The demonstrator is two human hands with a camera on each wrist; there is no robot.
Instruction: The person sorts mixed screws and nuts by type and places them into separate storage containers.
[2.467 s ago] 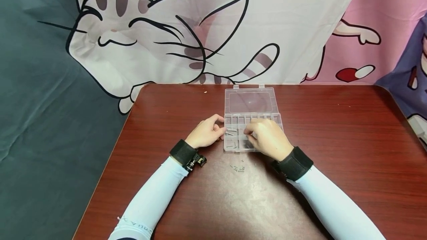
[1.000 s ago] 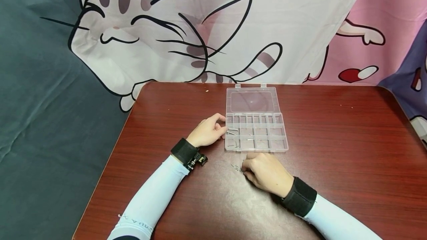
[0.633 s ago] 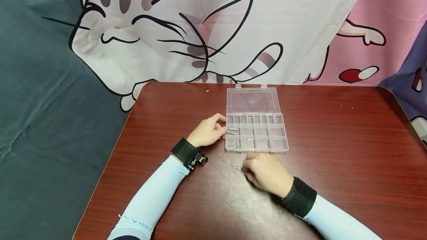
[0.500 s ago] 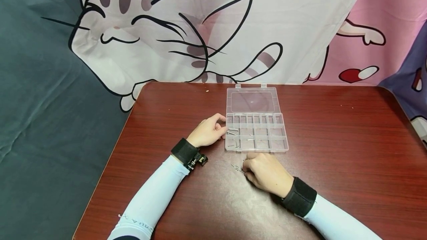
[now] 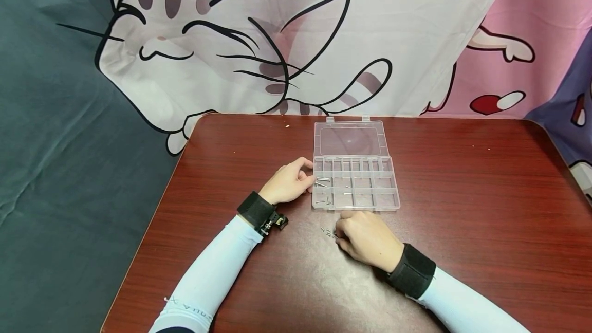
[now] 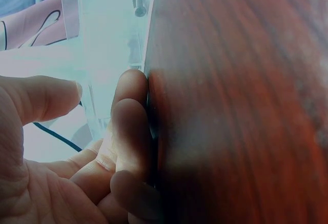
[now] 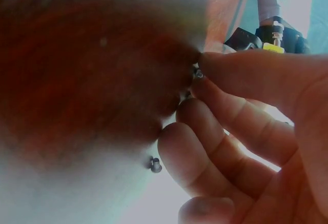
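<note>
A clear plastic compartment box [image 5: 372, 199] lies open on the table, lid folded back. Long screws [image 5: 323, 179] are in a left compartment, with smaller ones in the front row. My left hand [image 5: 285, 184] touches the box's left side with loosely bent fingers. The left wrist view shows its fingertips [image 6: 130, 88] against the wall, with a screw [image 6: 139, 7] inside. My right hand [image 5: 367, 235] is in front of the box, at a few small loose screws [image 5: 327, 232]. In the right wrist view, thumb and forefinger pinch a small screw [image 7: 199, 73]; another screw [image 7: 156, 165] lies beside the fingers.
A reddish-brown wooden table [image 5: 462, 194] carries everything. Behind it hangs cartoon-printed cloth [image 5: 416, 40]. Tiny light specks [image 5: 287, 126] lie near the table's far edge. Each wrist wears a black strap [image 5: 412, 271].
My right hand has come from over the box to the loose screws in front of it, and most recently shifted slightly. The left hand stays at the box's side.
</note>
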